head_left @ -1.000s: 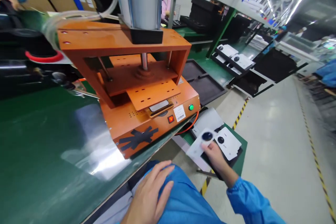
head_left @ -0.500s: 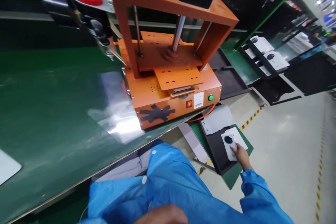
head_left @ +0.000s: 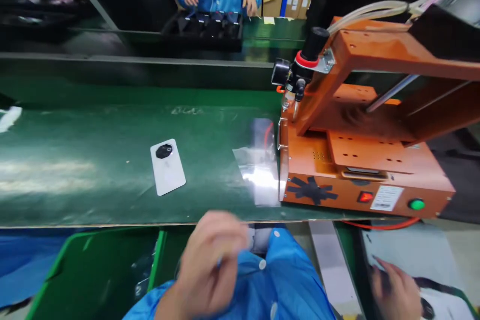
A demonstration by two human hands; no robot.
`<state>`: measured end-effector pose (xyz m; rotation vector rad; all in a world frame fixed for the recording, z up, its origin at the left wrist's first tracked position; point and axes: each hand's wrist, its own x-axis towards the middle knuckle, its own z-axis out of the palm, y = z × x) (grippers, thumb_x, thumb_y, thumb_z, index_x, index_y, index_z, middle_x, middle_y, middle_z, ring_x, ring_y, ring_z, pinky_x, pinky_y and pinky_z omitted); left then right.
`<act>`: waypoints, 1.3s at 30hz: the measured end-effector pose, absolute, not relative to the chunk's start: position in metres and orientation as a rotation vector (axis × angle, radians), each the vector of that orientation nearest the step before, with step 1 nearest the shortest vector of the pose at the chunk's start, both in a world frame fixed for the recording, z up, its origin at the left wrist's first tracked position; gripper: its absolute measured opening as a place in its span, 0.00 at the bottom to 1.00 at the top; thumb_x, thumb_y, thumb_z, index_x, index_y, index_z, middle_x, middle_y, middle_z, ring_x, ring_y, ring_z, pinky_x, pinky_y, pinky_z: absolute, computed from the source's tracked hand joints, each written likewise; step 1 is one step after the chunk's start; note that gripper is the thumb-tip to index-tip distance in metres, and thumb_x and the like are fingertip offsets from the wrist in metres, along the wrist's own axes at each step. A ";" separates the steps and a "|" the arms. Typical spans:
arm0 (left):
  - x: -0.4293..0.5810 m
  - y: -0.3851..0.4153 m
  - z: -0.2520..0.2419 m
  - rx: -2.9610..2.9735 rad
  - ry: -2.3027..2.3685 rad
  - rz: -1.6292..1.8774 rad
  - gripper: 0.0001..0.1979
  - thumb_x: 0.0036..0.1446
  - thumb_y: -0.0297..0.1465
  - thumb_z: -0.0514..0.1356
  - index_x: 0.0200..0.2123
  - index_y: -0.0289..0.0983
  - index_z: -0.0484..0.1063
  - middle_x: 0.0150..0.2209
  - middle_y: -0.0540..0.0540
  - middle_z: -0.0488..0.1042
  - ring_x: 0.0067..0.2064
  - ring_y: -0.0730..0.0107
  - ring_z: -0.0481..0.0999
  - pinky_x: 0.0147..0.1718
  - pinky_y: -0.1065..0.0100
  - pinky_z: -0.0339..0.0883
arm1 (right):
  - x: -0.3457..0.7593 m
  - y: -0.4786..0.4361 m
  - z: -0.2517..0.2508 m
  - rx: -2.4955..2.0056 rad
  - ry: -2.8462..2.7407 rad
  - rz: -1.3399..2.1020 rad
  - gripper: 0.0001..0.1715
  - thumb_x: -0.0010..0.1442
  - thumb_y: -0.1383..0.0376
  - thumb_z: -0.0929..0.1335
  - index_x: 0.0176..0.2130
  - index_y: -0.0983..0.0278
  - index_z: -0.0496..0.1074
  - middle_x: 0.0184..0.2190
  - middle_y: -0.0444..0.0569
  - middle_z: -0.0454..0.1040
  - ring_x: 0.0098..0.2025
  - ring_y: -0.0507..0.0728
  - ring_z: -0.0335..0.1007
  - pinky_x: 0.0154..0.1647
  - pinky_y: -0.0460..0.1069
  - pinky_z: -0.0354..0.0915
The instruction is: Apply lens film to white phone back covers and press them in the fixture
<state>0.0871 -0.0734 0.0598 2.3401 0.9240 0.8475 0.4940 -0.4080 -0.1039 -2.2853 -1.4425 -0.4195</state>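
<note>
The left hand [head_left: 210,265] hangs half-curled, seemingly empty; the right hand's [head_left: 399,292] grip, I can't tell. White panel [head_left: 448,305] beside it looks light, slick; edges suit.

White round-cornered panel [head_left: 169,174], dark disc [head_left: 164,151] at far end, being supported flat, slightly askew, by green tabletop [head_left: 93,130] at left, another white panel [head_left: 448,305] being partly hidden at near right
</note>
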 end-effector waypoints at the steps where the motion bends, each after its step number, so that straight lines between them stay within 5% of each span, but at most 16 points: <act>1: 0.094 -0.063 0.056 2.378 0.925 0.850 0.17 0.70 0.32 0.52 0.58 0.46 0.70 0.55 0.41 0.76 0.56 0.54 0.76 0.53 0.46 0.75 | 0.473 -0.375 -0.096 -2.170 -1.551 -0.398 0.21 0.60 0.64 0.71 0.53 0.52 0.73 0.38 0.53 0.78 0.34 0.69 0.77 0.35 0.65 0.75; 4: 0.120 -0.036 0.037 2.558 0.973 0.748 0.21 0.70 0.32 0.55 0.64 0.40 0.66 0.65 0.36 0.69 0.67 0.46 0.66 0.61 0.43 0.67 | 0.402 -0.278 -0.065 -1.728 -1.816 -0.216 0.23 0.62 0.72 0.70 0.54 0.56 0.72 0.38 0.51 0.78 0.35 0.61 0.76 0.32 0.55 0.76; 8: 0.127 -0.021 0.019 2.695 1.191 0.495 0.24 0.69 0.38 0.57 0.66 0.40 0.66 0.69 0.39 0.65 0.71 0.34 0.58 0.63 0.33 0.58 | 0.326 -0.175 -0.028 -1.278 -2.040 -0.097 0.21 0.64 0.75 0.67 0.55 0.62 0.71 0.38 0.52 0.78 0.35 0.60 0.73 0.36 0.56 0.74; 18: 0.040 -0.034 0.010 2.511 1.164 0.607 0.24 0.70 0.32 0.56 0.67 0.41 0.63 0.68 0.39 0.66 0.69 0.54 0.66 0.64 0.49 0.65 | 0.302 -0.118 -0.017 -1.263 -2.057 -0.009 0.18 0.63 0.76 0.69 0.51 0.64 0.72 0.37 0.53 0.77 0.36 0.59 0.72 0.36 0.55 0.70; 27: 0.033 -0.002 0.016 2.100 1.324 1.053 0.10 0.70 0.30 0.57 0.49 0.40 0.77 0.49 0.45 0.80 0.53 0.63 0.78 0.55 0.58 0.72 | 0.299 -0.114 -0.015 -1.333 -1.952 0.050 0.20 0.62 0.77 0.70 0.52 0.62 0.73 0.36 0.51 0.77 0.35 0.58 0.71 0.35 0.52 0.70; 34: 0.067 0.022 0.007 2.426 1.232 0.772 0.19 0.64 0.39 0.65 0.57 0.45 0.75 0.60 0.46 0.76 0.63 0.50 0.68 0.59 0.44 0.63 | 0.282 -0.086 0.025 -1.330 -2.029 0.201 0.15 0.67 0.75 0.68 0.52 0.63 0.73 0.40 0.51 0.77 0.40 0.57 0.72 0.40 0.52 0.70; 39: 0.068 0.022 0.003 2.401 1.285 0.754 0.17 0.64 0.36 0.66 0.55 0.48 0.76 0.60 0.49 0.77 0.63 0.52 0.68 0.58 0.46 0.62 | 0.263 -0.036 0.041 -1.406 -2.116 0.060 0.10 0.72 0.69 0.68 0.52 0.63 0.73 0.47 0.52 0.78 0.49 0.61 0.72 0.48 0.57 0.66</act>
